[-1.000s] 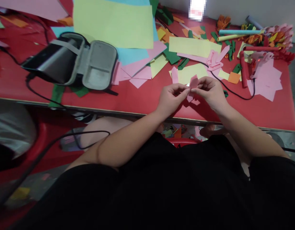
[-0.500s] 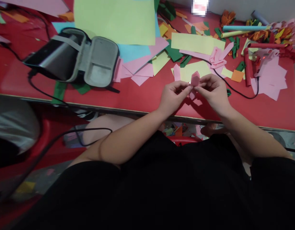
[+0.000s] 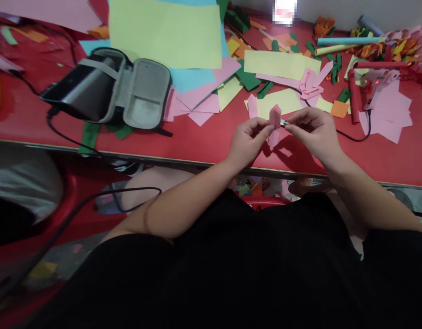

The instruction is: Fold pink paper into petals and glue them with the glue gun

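Note:
My left hand (image 3: 249, 139) pinches a folded pink paper piece (image 3: 275, 119) between thumb and fingers, upright just above the red tabletop. Its top end is pointed, and a second flap points down below the fingers. Close to its right edge, my right hand (image 3: 313, 129) closes thumb and forefinger on a small silver-white piece (image 3: 284, 122), too small to name. Whether that piece touches the pink paper I cannot tell. Behind the hands lie a pink paper strip (image 3: 252, 106), yellow paper (image 3: 279, 101) and a pink folded paper shape (image 3: 311, 84).
An open grey-lined case (image 3: 145, 93) with a dark device (image 3: 83, 89) lies at left. Paper sheets (image 3: 166, 34) are stacked behind. At right are a pink glue gun (image 3: 377, 87), its black cable (image 3: 351, 137), paper tubes (image 3: 351, 41) and paper flowers (image 3: 371, 49). A front table edge (image 3: 145, 157) runs below.
My right hand has moved right, away from the pink paper, and the silver-white piece in its fingers now shows. My left hand still holds the folded paper, shifted slightly left.

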A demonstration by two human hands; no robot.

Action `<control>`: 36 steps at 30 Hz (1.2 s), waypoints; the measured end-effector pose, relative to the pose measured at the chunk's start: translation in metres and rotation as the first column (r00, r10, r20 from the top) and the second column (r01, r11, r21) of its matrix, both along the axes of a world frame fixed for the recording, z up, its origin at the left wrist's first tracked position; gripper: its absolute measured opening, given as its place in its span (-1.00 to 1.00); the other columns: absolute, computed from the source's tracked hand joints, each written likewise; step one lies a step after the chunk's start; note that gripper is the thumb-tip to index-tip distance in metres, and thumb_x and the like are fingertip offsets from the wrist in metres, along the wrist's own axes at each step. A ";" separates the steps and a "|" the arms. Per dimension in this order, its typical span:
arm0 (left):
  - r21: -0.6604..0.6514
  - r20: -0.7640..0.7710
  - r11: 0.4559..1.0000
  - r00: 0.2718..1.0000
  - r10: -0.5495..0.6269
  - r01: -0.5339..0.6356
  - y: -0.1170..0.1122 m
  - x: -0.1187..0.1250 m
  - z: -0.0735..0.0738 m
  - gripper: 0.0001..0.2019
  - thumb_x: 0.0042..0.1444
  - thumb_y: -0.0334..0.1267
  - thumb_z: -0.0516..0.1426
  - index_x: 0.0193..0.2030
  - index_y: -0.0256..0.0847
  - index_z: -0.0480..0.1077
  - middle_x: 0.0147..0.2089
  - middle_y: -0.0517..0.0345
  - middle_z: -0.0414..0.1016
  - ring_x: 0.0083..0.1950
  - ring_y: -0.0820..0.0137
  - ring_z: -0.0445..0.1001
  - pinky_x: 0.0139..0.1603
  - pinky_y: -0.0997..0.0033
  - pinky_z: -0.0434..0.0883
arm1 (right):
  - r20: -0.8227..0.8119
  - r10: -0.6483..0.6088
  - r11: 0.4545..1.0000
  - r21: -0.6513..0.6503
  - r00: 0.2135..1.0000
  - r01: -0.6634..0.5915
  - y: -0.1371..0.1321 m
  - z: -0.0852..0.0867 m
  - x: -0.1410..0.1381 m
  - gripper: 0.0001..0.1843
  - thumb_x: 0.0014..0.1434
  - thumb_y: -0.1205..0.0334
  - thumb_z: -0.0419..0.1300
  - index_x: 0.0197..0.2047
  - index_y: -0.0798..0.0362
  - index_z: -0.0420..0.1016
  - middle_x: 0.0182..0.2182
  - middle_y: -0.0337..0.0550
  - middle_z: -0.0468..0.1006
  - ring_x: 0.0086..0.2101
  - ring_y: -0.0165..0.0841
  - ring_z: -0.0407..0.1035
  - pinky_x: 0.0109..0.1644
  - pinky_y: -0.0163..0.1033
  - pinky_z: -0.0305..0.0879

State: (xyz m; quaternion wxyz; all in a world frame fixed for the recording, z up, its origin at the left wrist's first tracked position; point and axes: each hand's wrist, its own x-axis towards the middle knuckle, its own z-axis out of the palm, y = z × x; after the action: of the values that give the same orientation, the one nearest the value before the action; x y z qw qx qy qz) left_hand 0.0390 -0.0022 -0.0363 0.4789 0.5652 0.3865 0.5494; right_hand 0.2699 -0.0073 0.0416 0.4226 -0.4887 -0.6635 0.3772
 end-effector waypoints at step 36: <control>0.035 -0.179 0.999 0.984 -0.025 0.031 0.005 -0.013 0.018 -0.75 0.37 -0.02 0.45 0.09 -0.03 0.75 0.02 0.04 0.84 -0.24 0.37 0.61 -0.29 0.34 0.46 | -0.099 0.105 0.974 -0.193 0.990 -0.122 0.020 -0.031 0.000 -0.36 0.43 -0.36 0.56 0.34 -0.22 0.55 -0.32 -0.31 0.71 -0.25 -0.18 0.65 -0.02 0.05 0.68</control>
State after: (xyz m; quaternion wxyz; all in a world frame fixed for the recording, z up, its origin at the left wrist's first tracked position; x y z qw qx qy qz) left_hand 0.0265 0.0030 -0.0182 0.4394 0.6263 0.4094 0.4970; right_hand 0.2698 0.0128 0.0107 0.3785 -0.4725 -0.6302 0.4862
